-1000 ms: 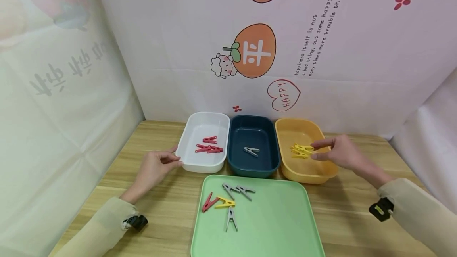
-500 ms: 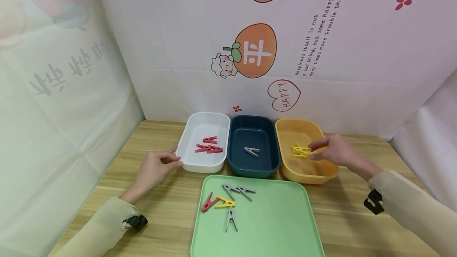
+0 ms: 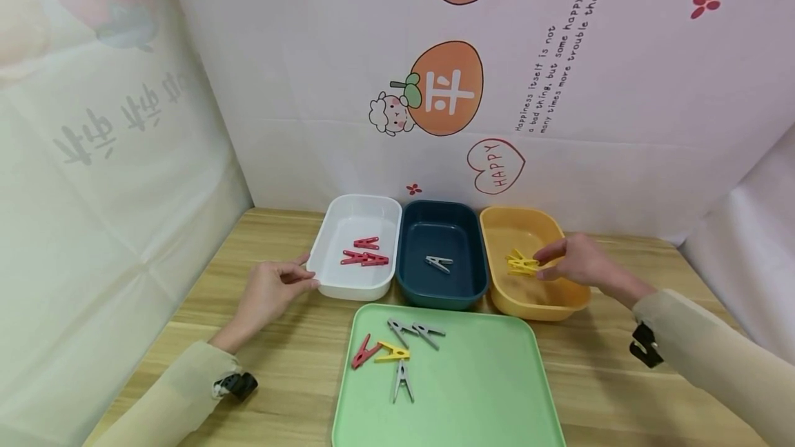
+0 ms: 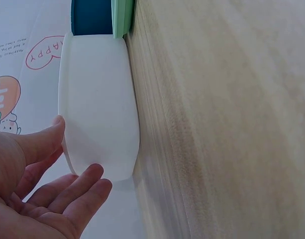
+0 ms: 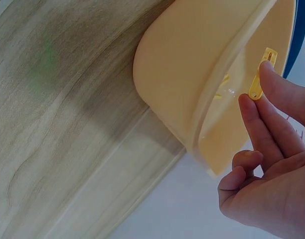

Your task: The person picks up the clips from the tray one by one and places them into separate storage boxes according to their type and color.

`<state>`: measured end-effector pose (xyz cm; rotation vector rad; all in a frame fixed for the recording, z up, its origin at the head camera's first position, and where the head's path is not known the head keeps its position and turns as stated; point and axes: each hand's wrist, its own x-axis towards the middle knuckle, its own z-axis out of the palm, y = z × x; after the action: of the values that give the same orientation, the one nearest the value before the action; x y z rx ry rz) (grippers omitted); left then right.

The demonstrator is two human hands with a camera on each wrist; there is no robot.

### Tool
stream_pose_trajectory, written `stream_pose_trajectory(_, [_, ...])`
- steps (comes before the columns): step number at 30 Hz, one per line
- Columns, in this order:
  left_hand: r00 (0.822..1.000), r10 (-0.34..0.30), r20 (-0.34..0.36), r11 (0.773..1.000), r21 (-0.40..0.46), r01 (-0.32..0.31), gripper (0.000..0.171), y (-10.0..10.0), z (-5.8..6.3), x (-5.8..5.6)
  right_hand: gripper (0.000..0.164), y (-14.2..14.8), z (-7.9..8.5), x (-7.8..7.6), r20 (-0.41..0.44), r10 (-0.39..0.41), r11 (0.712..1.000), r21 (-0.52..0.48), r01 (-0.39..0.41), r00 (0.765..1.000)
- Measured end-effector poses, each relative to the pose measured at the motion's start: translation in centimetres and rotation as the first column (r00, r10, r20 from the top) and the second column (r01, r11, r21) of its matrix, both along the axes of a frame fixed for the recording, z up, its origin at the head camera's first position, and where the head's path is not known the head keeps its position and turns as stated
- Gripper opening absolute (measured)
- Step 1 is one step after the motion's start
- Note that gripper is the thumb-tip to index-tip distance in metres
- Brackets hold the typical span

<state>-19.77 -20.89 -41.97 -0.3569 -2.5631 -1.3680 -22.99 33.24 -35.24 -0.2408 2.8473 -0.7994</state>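
My right hand (image 3: 574, 261) reaches over the near right part of the yellow bin (image 3: 546, 299). It pinches a yellow clothespin (image 5: 262, 74) between thumb and fingertips, above other yellow clothespins (image 3: 517, 265) lying in that bin. My left hand (image 3: 270, 295) touches the near left corner of the white bin (image 3: 357, 288), thumb at the rim and the other fingers loosely spread along the outside, as the left wrist view shows. Inside the white bin lie 3 red clothespins (image 3: 365, 258). One grey clothespin (image 3: 438, 264) rests in the dark blue bin (image 3: 441, 292) between them.
In front of the bins lies a green tray (image 3: 472, 378). Toward its left are a red clothespin (image 3: 364, 352), a yellow one and 3 grey clothespins (image 3: 402, 381). A printed cloth (image 3: 348, 150) hangs right behind the bins, above the wooden table (image 3: 286, 378).
My right hand has shifted slightly left over the yellow bin, its forearm swinging left with it. The left hand stays at the white bin.
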Motion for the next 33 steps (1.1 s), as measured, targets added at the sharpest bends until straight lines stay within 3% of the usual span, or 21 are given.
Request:
stream_pose_trajectory(12, [1.000,0.002,0.005,1.000,-0.015,-0.002,0.007,0.0,0.1,0.0,0.038,-0.1,-0.5,-0.2,0.001,0.041,0.999,0.008,-0.041,0.999])
stream_pose_trajectory(21, [1.000,0.001,0.004,1.000,-0.011,-0.001,0.007,0.0,0.1,0.0,0.041,-0.1,-0.9,0.3,-0.015,0.017,0.998,0.053,-0.016,1.000])
stream_pose_trajectory(27, [1.000,0.003,0.011,1.000,-0.008,-0.003,0.006,0.1,0.2,0.0,0.033,-0.9,0.0,1.9,-0.115,0.011,0.999,0.053,-0.004,0.993])
stream_pose_trajectory(33, [1.000,-0.001,0.005,1.000,-0.005,0.001,0.006,0.1,0.2,0.0,0.021,-2.8,1.1,5.4,-0.224,0.020,1.000,0.010,-0.018,0.974])
